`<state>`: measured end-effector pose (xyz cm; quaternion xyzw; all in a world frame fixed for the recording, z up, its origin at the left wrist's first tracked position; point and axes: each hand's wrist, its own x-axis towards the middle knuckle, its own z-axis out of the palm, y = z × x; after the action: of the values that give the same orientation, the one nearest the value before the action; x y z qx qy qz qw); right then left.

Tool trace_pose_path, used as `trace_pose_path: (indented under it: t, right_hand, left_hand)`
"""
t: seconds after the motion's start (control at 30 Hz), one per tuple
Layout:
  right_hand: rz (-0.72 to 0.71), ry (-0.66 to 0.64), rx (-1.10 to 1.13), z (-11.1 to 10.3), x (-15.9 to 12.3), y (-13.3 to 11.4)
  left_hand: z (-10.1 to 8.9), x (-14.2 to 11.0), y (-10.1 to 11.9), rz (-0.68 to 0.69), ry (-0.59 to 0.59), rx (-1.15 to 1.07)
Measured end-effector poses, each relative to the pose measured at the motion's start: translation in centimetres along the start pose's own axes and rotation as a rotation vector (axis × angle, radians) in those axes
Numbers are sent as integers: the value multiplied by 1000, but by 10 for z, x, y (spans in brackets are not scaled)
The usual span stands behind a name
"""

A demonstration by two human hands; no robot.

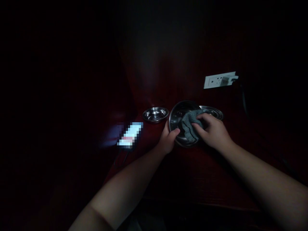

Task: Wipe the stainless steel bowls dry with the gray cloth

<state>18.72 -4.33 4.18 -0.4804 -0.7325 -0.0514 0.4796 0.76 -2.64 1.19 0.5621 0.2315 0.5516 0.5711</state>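
A shiny metal bowl (176, 119) is tilted on its side, its opening turned toward the right hand. My left hand (168, 138) grips its lower left rim, thumb inside and the other fingers hidden behind the wall. Pinched in my right hand (213, 130) is a bunched grey-green cloth (191, 123), which lies against the inside of the bowl. Behind the right hand, partly covered by bowl and cloth, sits a stack of metal dishes (215, 111). A shallow metal bowl (156, 115) stands upright just left of the held one.
A lit phone (130, 134), its screen blurred, lies left on the dark red table (192, 179), with a thin cable beside it. On the back wall is a white socket plate (218, 80) with a plug and a hanging cord (243, 99). The surroundings are very dark.
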Motion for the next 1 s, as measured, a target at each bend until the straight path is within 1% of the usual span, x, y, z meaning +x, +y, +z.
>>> trace_pose_path:
  t: [0.13, 0.17, 0.23, 0.33, 0.4, 0.53, 0.7, 0.8, 0.87, 0.93, 1.0]
  right_hand:
    - [-39, -149, 1, 4, -1, 2]
    - [-40, -182, 7, 5, -1, 2]
    - [-36, -211, 22, 6, -2, 2]
    - [-41, -188, 41, 5, -2, 1]
    - [-44, -150, 47, 3, -1, 2]
    - [-12, -44, 55, -1, 1, 4]
    - [94, 129, 42, -6, 3, 11]
    - [116, 171, 41, -7, 4, 15]
    - [66, 172, 43, -5, 4, 13]
    - [-19, 130, 43, -2, 3, 8]
    - [-100, 52, 42, 1, 1, 1]
  left_hand:
    - [3, -3, 2, 28, -153, -36]
    - [2, -3, 2, 31, -174, -32]
    - [1, -2, 1, 34, -159, 3]
    - [-1, 0, 0, 44, -80, 39]
    - [-2, 0, 0, 53, -52, 34]
    - [-4, 1, 0, 35, -18, 41]
    - [-7, 3, -3, 24, 22, 41]
    - [-7, 4, -3, 24, 16, 39]
    - [-5, 2, -2, 10, 2, 23]
    - [-1, -1, 1, -11, -63, -29]
    - [4, -4, 4, -19, -190, -82]
